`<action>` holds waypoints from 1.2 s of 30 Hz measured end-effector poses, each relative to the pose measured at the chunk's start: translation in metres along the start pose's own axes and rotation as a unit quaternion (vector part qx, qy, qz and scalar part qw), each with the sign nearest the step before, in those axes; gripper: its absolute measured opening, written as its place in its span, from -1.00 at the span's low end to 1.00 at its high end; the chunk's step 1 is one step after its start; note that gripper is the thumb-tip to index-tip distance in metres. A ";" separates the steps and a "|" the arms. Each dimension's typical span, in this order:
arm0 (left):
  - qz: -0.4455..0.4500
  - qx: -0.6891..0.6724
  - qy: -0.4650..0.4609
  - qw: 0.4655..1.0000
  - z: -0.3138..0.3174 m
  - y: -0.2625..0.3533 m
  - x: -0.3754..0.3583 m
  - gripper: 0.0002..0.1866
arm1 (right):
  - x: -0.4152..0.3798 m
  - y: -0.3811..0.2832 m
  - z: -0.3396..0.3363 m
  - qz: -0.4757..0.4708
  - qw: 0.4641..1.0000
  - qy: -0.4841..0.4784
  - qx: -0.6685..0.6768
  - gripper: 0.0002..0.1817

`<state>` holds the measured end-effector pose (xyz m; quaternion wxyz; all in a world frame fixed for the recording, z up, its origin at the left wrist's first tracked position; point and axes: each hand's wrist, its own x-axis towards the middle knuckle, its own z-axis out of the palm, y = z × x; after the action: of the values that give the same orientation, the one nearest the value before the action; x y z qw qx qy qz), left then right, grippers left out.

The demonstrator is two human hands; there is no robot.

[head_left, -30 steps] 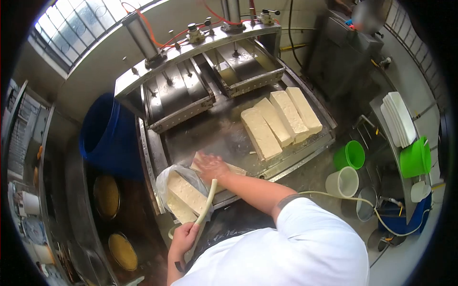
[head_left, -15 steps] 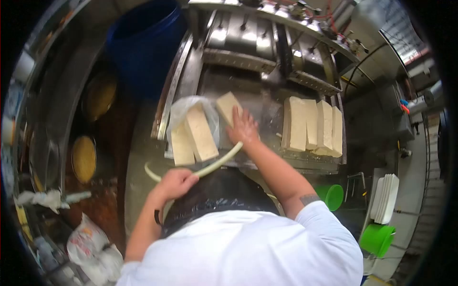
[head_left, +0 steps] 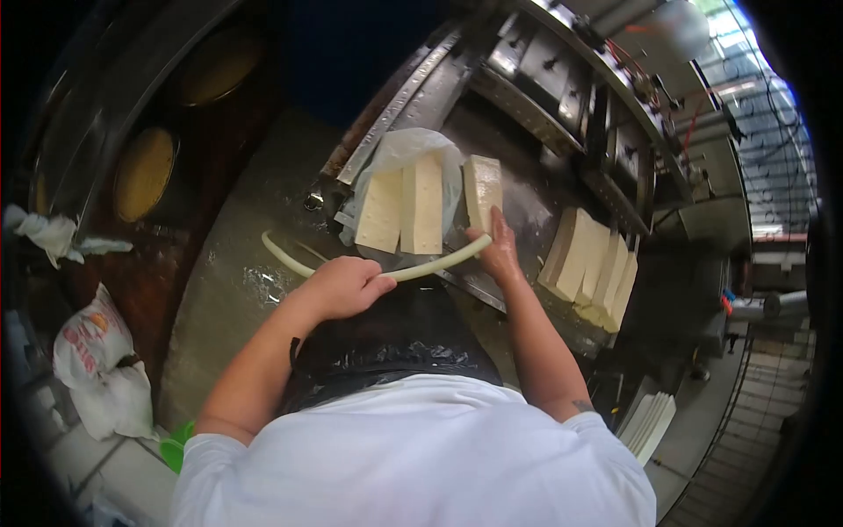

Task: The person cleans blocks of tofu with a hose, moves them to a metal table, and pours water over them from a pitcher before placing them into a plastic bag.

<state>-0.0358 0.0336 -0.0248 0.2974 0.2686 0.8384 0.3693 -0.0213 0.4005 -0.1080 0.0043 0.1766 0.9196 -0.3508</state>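
Observation:
My left hand (head_left: 344, 286) is closed around a pale, curved hose (head_left: 285, 257) in front of my dark apron. The hose's right end reaches my right hand (head_left: 501, 253). That hand grips the near end of a single long cream tofu block (head_left: 483, 186), its fingers partly hidden. Just left of this block, a clear plastic bag (head_left: 399, 149) lies open with two tofu blocks (head_left: 421, 206) side by side in its mouth. Several more tofu blocks (head_left: 575, 263) stand in a row to the right on the metal table (head_left: 536, 189).
Metal press plates (head_left: 531, 110) with a frame run along the table's far side. Round tubs of yellowish content (head_left: 145, 174) stand on the left. A white printed sack (head_left: 92, 338) lies at lower left, and white slabs (head_left: 648, 426) stack at lower right.
My view has turned, so the table now appears tilted. My right hand has moved from lying spread on the single block to its near end. My left hand still holds the hose.

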 end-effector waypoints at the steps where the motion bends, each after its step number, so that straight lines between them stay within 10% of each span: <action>1: 0.022 0.002 0.011 1.000 0.001 -0.004 0.000 -0.50 | 0.000 -0.001 -0.004 0.048 0.979 -0.049 0.191 -0.23; 5: 0.030 0.004 0.006 1.000 -0.010 -0.002 -0.001 -0.48 | -0.019 0.010 -0.049 0.232 0.744 -0.156 0.608 -0.36; 10: 0.044 -0.024 0.014 0.999 -0.007 -0.012 0.001 -0.49 | -0.021 0.048 -0.046 0.175 0.972 -0.059 0.147 -0.45; 15: 0.049 -0.014 -0.001 0.999 -0.002 -0.011 0.009 -0.48 | -0.036 -0.004 -0.004 -0.083 0.958 0.087 -0.261 -0.26; 24: 0.030 -0.018 0.011 0.999 -0.006 -0.002 0.013 -0.48 | 0.002 0.001 -0.051 0.066 0.987 -0.143 0.019 -0.48; 27: 0.007 -0.023 0.016 1.000 -0.005 0.001 0.014 -0.48 | 0.010 0.045 -0.028 -0.086 0.967 0.026 -0.237 -0.31; 36: -0.040 -0.002 0.009 0.999 -0.002 0.024 0.028 -0.52 | 0.078 -0.039 0.003 -0.043 0.961 -0.041 -0.269 -0.22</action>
<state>-0.0511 0.0651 -0.0135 0.3052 0.2312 0.8503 0.3611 -0.1076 0.3973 -0.0953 0.0741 0.1143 0.9859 -0.0969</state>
